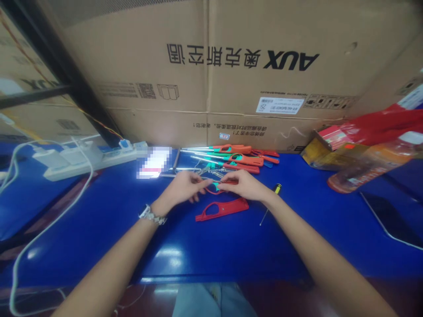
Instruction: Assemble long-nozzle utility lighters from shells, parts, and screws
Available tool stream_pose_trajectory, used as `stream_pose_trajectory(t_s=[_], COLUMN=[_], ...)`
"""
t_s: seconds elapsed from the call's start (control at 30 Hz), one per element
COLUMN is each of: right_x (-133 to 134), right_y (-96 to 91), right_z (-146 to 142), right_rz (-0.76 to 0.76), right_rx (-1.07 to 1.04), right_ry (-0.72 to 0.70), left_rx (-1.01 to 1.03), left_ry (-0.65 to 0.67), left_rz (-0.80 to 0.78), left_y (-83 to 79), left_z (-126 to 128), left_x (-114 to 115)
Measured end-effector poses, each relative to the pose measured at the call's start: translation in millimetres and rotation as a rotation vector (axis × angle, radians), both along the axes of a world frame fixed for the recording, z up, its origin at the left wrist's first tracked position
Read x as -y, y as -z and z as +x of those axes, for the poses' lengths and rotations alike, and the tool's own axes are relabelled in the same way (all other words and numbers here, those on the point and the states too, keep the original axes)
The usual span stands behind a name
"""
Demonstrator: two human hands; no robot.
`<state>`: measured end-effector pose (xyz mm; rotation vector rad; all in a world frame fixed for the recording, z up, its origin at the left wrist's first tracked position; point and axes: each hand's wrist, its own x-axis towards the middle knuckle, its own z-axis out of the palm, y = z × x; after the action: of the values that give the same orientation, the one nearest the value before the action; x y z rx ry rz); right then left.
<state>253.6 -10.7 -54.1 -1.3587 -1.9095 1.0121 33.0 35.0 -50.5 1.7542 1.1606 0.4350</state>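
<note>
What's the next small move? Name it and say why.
Probably steady the red handle piece with the right hand and settle the green part with the left hand: both hands meet there, while a loose red shell half lies apart on the table, so closing up now seems premature.
</note>
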Motion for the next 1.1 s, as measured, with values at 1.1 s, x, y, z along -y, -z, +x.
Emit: stream_pose_trajectory(t_s=[1.1], right_x=[4.9], right_y=[9.8], right_z=[-3.8], right_rz=[0.245], right_rx=[0.576], right_ry=[-0.006], left_rx=[-0.176], left_ry=[0.363], left_rz=[0.735], left_y=[15.2], left_z=[-7.1], left_x=[-18.5])
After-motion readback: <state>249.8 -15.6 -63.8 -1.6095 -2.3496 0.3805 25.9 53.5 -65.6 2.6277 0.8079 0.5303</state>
